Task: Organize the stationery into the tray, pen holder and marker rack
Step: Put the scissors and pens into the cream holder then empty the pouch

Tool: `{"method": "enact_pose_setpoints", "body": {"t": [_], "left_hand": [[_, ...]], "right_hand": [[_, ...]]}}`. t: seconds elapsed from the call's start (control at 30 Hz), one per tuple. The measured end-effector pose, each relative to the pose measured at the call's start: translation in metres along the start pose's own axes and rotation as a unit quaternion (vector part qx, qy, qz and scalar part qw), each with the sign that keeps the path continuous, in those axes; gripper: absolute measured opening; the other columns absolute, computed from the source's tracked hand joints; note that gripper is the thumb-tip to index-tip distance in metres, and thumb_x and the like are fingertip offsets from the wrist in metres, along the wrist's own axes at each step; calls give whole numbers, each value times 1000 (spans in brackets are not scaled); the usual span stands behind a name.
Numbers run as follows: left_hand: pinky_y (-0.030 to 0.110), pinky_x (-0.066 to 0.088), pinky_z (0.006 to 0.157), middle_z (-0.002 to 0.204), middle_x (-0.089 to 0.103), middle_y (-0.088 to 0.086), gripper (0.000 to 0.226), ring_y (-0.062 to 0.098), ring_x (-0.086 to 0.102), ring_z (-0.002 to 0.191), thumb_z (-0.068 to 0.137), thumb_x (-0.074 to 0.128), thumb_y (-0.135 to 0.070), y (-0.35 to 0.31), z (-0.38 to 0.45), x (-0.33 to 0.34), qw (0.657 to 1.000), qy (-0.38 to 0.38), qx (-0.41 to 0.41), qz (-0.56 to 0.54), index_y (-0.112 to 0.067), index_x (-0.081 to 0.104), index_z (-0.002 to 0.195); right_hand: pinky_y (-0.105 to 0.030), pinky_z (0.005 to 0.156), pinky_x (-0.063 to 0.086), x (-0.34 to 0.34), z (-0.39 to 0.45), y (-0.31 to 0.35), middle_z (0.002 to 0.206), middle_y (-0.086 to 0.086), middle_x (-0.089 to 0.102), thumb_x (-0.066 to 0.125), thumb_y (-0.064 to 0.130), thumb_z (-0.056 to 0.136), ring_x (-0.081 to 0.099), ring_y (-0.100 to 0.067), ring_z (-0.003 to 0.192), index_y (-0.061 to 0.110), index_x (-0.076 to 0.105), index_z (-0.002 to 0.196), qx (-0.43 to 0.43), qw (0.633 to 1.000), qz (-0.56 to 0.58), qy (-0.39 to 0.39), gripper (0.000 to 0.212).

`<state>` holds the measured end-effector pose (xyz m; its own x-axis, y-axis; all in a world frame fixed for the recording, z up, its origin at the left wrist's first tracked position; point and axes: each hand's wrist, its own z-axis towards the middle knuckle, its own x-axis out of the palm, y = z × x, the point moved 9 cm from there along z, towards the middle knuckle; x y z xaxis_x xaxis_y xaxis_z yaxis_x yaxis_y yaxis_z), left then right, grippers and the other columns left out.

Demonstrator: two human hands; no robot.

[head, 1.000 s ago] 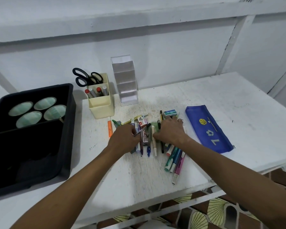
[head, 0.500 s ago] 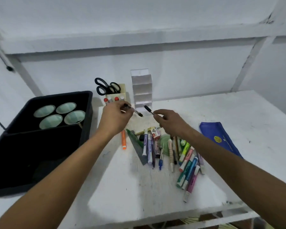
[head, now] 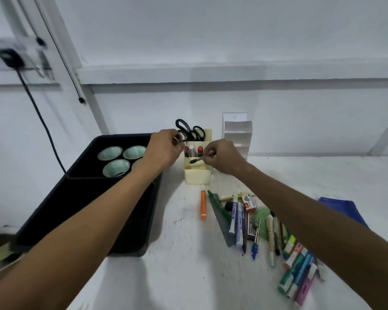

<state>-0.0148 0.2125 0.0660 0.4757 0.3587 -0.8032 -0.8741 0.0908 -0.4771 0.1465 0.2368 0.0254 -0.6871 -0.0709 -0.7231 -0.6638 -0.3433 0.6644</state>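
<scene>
Pen (head: 197, 159), slim and dark-tipped, pinched in right hand (head: 224, 156) over boxy cream plastic holder (head: 197, 175); left hand (head: 164, 147) closed, contents unclear.

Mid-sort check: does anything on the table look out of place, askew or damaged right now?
Nothing looks damaged or spilled. The only disorder is the unsorted pile of pens and markers fanned across the table, with one orange marker lying apart. The white marker rack looks empty. Both hands are at the yellow pen holder, the right hand pinching a pen.
</scene>
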Motion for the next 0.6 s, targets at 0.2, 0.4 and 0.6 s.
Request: {"method": "enact_pose_setpoints", "body": {"t": [0.2,0.4,0.6], "left_hand": [[25,46,69,86,71,1,13,17,66,80,86,69,-24,8,2,36,997,77,17,8,-17,74,95],[23,42,65,88,72,4,12,15,59,71,85,68,-19,25,-2,54,994,103,-4,27,-14,74,94],[29,54,76,93,73,11,17,24,67,83,87,66,-18,33,-8,62,991,127,-19,25,-11,74,101]], "right_hand": [[-16,51,34,33,13,-8,79,-15,68,71,16,78,53,-16,63,2,67,78,23,999,-23,8,14],[-11,49,29,44,10,-5,66,-4,50,73,18,78,46,-18,67,-3,70,82,17,1000,-22,11,22],[-17,69,38,60,13,-9,86,-17,71,71,14,81,62,-25,83,-1,74,90,14,999,-28,18,18]]}}
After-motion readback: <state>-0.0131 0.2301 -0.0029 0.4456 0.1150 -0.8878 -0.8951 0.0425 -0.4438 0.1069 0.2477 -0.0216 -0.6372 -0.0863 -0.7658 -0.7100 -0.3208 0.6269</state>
